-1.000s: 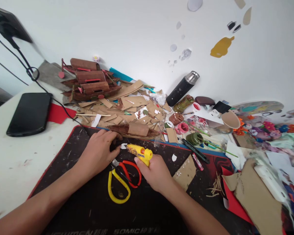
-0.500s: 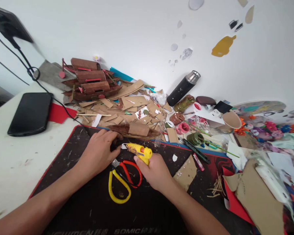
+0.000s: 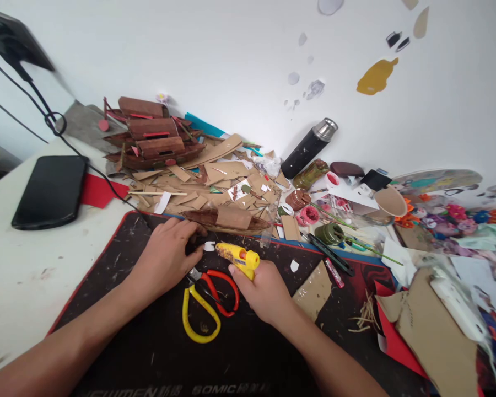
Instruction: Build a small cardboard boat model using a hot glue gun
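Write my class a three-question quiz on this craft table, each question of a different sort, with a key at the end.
1. Multiple choice. What does the right hand hold?
A) a flask
B) a glue gun
C) a paper cup

2. True or false? The phone lies off the dark mat.

3. Fill the gap. On the mat lie snips with one red handle and one ______ handle.

Key: 1 B; 2 true; 3 yellow.

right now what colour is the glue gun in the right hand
Yellow glue gun, clearest in the head view.
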`<state>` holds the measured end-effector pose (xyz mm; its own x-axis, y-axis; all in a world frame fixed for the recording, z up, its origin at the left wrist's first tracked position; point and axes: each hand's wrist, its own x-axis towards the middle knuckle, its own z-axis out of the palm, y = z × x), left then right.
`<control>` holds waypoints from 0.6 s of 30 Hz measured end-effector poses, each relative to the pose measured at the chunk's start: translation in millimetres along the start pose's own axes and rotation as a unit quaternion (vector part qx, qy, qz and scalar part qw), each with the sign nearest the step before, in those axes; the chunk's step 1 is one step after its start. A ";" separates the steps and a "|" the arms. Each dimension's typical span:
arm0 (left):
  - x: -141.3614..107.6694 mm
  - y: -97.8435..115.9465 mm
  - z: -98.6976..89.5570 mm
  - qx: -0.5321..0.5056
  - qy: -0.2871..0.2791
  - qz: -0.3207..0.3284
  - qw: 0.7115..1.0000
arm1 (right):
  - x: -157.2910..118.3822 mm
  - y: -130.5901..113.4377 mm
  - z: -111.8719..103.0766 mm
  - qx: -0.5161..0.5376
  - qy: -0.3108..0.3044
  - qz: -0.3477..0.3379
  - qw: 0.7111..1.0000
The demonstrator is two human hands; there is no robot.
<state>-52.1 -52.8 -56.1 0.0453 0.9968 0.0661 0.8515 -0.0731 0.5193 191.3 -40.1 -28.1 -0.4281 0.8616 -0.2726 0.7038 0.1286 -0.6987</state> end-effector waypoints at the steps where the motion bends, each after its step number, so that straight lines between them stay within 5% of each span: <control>1: 0.0 -0.2 0.2 0.001 0.000 0.001 1.000 | -0.3 0.5 0.4 0.004 -0.001 -0.001 1.000; 18: -0.2 -1.3 0.0 -0.003 -0.001 0.004 1.000 | -7.3 2.9 -0.1 0.026 -0.011 0.010 1.000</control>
<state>-53.2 -52.8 -56.8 0.0542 0.9962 0.0683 0.8483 -0.0820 0.5231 196.5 -46.0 -28.1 -0.4272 0.8524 -0.3015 0.6816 0.0846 -0.7268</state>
